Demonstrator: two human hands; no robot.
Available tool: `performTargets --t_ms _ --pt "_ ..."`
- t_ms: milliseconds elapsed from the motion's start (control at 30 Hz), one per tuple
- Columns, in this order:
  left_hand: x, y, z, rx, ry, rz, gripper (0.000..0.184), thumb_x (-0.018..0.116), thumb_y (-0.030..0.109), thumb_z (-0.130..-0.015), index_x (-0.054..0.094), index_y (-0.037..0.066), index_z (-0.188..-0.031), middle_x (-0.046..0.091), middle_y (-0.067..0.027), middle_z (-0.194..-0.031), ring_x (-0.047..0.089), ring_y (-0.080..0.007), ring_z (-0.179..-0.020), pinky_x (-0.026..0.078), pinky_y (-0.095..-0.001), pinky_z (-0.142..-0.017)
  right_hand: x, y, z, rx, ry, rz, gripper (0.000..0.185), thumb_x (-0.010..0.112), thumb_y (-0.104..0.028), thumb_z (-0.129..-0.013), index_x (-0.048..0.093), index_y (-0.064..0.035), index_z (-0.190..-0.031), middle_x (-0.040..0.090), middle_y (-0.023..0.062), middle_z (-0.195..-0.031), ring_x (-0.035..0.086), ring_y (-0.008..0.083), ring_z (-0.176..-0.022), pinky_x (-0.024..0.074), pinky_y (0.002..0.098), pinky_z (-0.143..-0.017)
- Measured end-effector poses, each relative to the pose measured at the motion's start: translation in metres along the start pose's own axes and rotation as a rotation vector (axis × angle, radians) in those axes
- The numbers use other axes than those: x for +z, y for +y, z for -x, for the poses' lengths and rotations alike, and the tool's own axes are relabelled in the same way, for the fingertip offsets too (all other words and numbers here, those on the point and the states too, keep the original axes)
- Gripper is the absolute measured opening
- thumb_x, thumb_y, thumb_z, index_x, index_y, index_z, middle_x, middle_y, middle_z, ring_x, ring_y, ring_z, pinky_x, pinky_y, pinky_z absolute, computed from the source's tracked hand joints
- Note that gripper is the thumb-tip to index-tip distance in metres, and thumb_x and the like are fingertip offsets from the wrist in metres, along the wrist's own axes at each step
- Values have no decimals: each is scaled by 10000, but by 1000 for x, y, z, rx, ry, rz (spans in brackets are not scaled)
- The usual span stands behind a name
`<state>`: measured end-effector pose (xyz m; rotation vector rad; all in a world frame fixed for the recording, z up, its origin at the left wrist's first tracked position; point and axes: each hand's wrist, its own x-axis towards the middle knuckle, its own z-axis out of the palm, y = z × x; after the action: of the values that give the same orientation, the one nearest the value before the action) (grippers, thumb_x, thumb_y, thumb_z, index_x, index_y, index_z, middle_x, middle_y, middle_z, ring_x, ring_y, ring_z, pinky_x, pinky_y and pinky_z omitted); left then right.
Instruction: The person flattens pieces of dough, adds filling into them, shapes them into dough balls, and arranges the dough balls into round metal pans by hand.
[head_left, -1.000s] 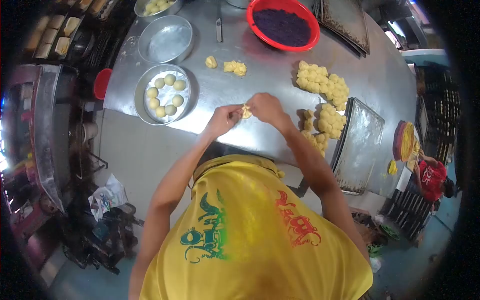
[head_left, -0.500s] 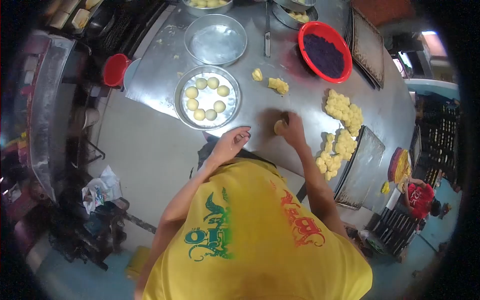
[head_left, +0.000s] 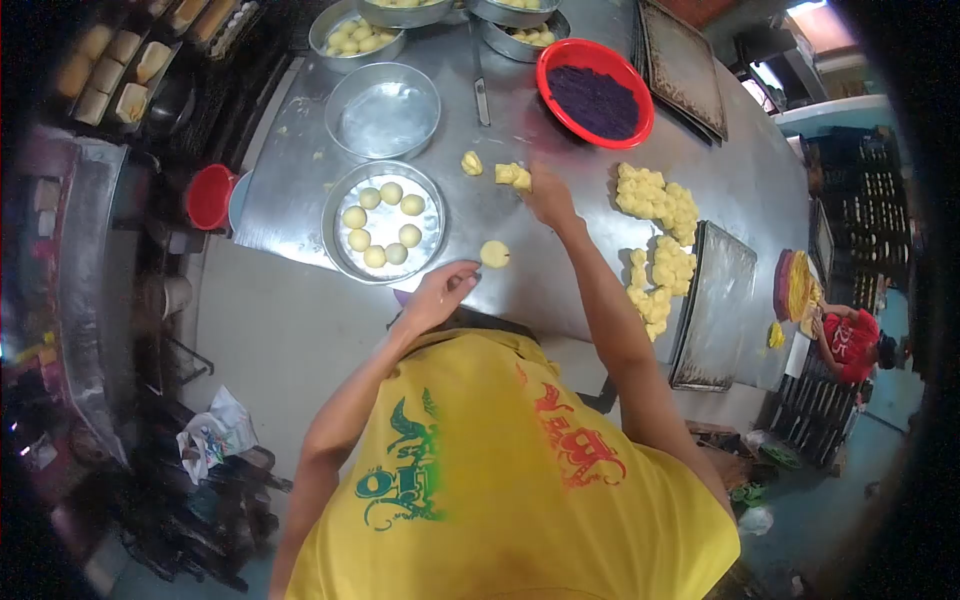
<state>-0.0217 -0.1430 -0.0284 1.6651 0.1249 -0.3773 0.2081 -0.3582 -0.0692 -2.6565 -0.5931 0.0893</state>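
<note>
My right hand point(head_left: 550, 198) reaches forward over the metal table, its fingers closed around the right end of a yellow dough lump point(head_left: 511, 176). A smaller dough piece point(head_left: 471, 163) lies left of that lump. Nearer me rests a flattened dough disc point(head_left: 495, 254), with a small dark mark at its edge. My left hand point(head_left: 440, 293) is at the table's near edge beside the disc, holding nothing visible, thumb and fingers bent and apart. Left of it, a round metal pan point(head_left: 332, 232) has several smooth dough balls point(head_left: 391, 192) arranged in a ring.
Behind that pan stands another round pan point(head_left: 383, 112). A red basin point(head_left: 640, 120) of dark purple filling point(head_left: 595, 103) is at the back. Dough clusters point(head_left: 672, 265) and a flat tray point(head_left: 716, 310) lie right. A knife point(head_left: 482, 103) points toward me. A person in red point(head_left: 848, 342) works far right.
My right hand has let go of the dough by my left hand, leaving a flat disc on the table, and moved forward to the dough lump. The camera view has shifted.
</note>
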Motion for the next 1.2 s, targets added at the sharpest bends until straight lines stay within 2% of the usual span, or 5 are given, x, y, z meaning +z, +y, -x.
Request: performTargets --t_ms 200,433,667,900,1200 --pt "51 28 -30 455 439 -702 362 711 143 -902 662 44 -1248 603 -164 -1129 607 -326 -1017 510 -420 -887 -43 13 74 34 -332 -301 368 791 -283 -828 725 -49 -1104 729 164 -977 680 315 -920 531 422 -827" --pt "75 61 -77 329 753 -1077 376 683 212 -938 660 24 -1263 584 -229 -1281 576 -401 -1162 475 -450 -1000 -51 21 131 404 -417 -1046 371 750 -242 -931 692 -23 -1225 723 36 -990 626 121 -890 508 283 -781" --pt "101 46 -120 -278 60 510 389 513 287 -1088 591 27 -1366 635 -31 -1143 578 -94 -1030 461 -256 -915 -72 29 106 185 -308 -1135 322 711 -170 -968 681 -16 -1249 714 30 -1062 629 118 -865 523 295 -766" --pt "130 92 -129 -111 125 459 463 538 360 -1072 603 7 -1365 673 -32 -1092 600 -110 -937 493 -279 -886 -95 56 85 372 -311 -1385 329 706 -214 -982 691 21 -1212 724 60 -970 659 137 -872 534 274 -742" --pt "89 85 -110 -72 534 590 272 543 164 -1054 622 -45 -1208 652 -103 -1197 629 -178 -1077 541 -362 -985 -155 107 -64 49 -78 -424 255 717 -194 -928 747 -7 -1099 771 151 -993 736 280 -844 577 403 -764"
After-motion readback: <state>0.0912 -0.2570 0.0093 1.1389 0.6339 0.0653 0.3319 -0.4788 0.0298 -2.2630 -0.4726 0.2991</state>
